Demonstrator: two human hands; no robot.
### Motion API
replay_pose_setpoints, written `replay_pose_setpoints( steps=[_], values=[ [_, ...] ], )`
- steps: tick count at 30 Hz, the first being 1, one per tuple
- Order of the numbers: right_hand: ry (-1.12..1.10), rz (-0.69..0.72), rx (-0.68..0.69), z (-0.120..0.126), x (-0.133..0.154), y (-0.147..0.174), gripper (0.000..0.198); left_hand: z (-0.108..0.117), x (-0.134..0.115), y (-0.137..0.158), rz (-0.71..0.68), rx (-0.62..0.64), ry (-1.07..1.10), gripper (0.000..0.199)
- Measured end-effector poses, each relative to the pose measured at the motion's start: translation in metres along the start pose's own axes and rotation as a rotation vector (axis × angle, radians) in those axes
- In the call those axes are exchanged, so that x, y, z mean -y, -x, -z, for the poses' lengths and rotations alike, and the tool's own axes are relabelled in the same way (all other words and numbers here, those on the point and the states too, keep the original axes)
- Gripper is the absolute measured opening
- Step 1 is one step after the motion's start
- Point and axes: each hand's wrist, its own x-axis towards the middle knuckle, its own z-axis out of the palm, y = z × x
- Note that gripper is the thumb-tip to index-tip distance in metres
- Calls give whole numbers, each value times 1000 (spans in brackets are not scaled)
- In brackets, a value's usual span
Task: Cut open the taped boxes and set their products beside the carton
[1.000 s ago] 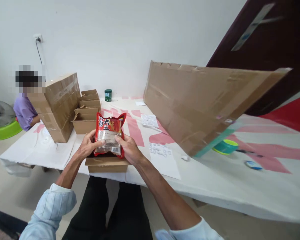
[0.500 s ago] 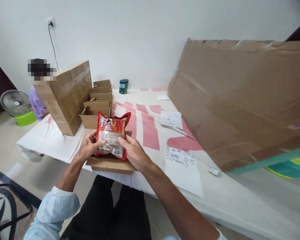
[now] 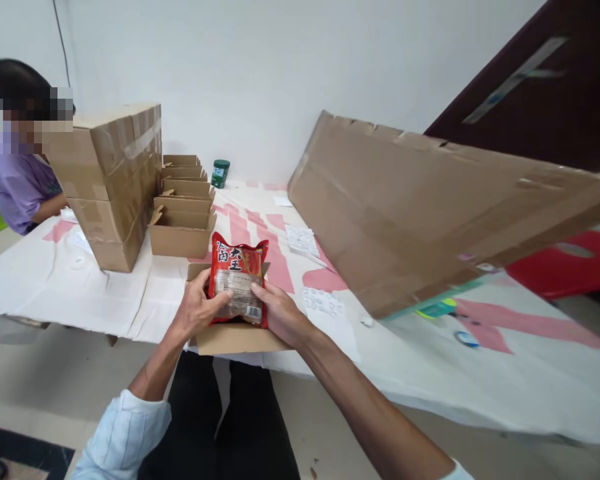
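Between my two hands is a red plastic food packet (image 3: pixel 239 283) with dark lettering, a clear lower part and a barcode. My left hand (image 3: pixel 200 308) grips its left side, thumb across the front. On the right side my right hand (image 3: pixel 283 313) holds it the same way, fingers hidden behind. The packet is tilted back above a small cardboard box (image 3: pixel 243 340) at the table's near edge; its lower flap stands out below the packet. Whether the packet touches the box's inside I cannot tell.
Several open cardboard boxes (image 3: pixel 180 233) stand in a row beyond my left hand, beside a taped carton stack (image 3: pixel 117 193). A person (image 3: pixel 23 167) sits behind the stack. A green tub (image 3: pixel 220 173), papers (image 3: pixel 301 240) and a large leaning cardboard sheet (image 3: pixel 405 213) are on the table.
The view has swung to the right, showing more of the table's right side and a dark door. Both hands still hold the packet, which sits slightly lower over the box.
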Motion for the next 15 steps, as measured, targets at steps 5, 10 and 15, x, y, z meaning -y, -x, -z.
replay_pose_setpoints(
  steps=[5, 10, 15],
  values=[
    [40, 5, -68, 1, -4, 2, 55, 1, 0, 1, -26, 28, -58, 48],
    [40, 62, -61, 0, -5, 2, 51, -1, 1, 2, -12, 31, -13, 51],
    [44, 68, -45, 1, -7, -1, 52, -4, 4, 2, -29, -18, -58, 53]
  ],
)
